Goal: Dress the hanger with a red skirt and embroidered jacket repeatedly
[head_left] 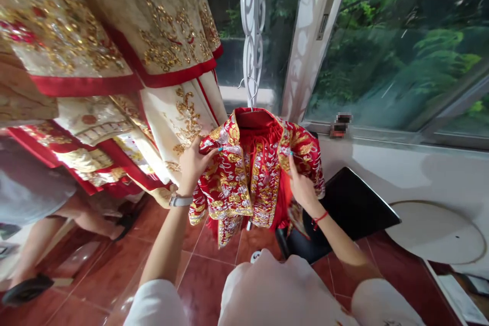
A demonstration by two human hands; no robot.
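Observation:
A small red jacket (225,183) with gold and silver embroidery hangs in front of me from a thin wire hanger (254,92). Its front is parted, showing a red inner garment (263,150) with a cord tie at the neck. My left hand (192,165) is closed on the jacket's shoulder at the left, thumb across the front. On the opposite side, my right hand (303,191) grips the front panel, one blue-nailed digit lying straight along the embroidery. Its other fingers are mostly hidden.
Long cream gowns (164,30) with gold sequins and red hems hang at the left. Another person's legs (87,219) show beyond them. A black chair (344,209) stands behind the jacket, beside a round white tabletop (435,232). Windows (393,56) line the back.

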